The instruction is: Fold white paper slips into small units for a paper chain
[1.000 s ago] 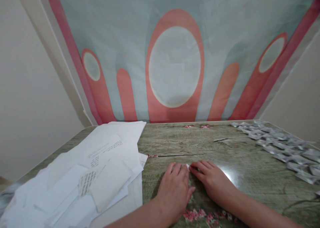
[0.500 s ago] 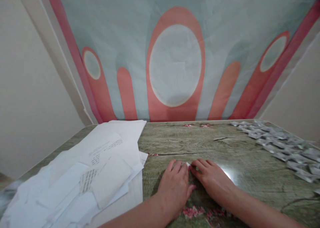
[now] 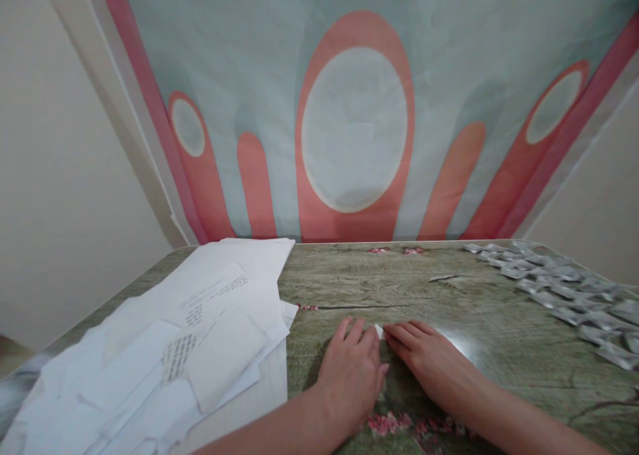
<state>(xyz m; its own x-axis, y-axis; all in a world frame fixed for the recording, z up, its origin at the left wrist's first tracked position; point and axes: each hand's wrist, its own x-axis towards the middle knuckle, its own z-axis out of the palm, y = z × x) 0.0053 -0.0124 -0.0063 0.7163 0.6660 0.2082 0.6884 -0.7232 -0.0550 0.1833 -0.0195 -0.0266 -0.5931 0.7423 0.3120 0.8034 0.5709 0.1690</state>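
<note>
Both hands lie palm down on the table [image 3: 479, 295], side by side near its front edge. The left hand [image 3: 352, 372] rests flat, its fingers stretched forward and held close together. The right hand [image 3: 428, 360] lies just beside it, angled inward, its fingers likewise extended and close, the tips pointing toward the left hand's fingertips.

Between the two sets of fingertips a small white paper scrap [image 3: 379, 330] shows as one pointed corner. The rest of it is covered by the hands, so its shape and size cannot be made out. It lies on the table near the middle, touching or just under the fingertips of both hands. Whether either thumb grips it cannot be told, since the thumbs are mostly hidden.

To the left, a loose pile of white sheets [image 3: 150, 382] overlaps the table's edge and runs out of the picture at the bottom left. Some sheets carry printed lines [image 3: 214, 289] too small to read. On the far right, a scatter of small folded grey-white packets [image 3: 564, 289] lies well apart from the hands, blurred and cut off by the picture's edge. The tabletop has a green wood-grain pattern with pink flower prints [image 3: 389, 423], partly hidden under the wrists. Behind the table hangs a pale blue banner [image 3: 449, 56] with coral ovals.
</note>
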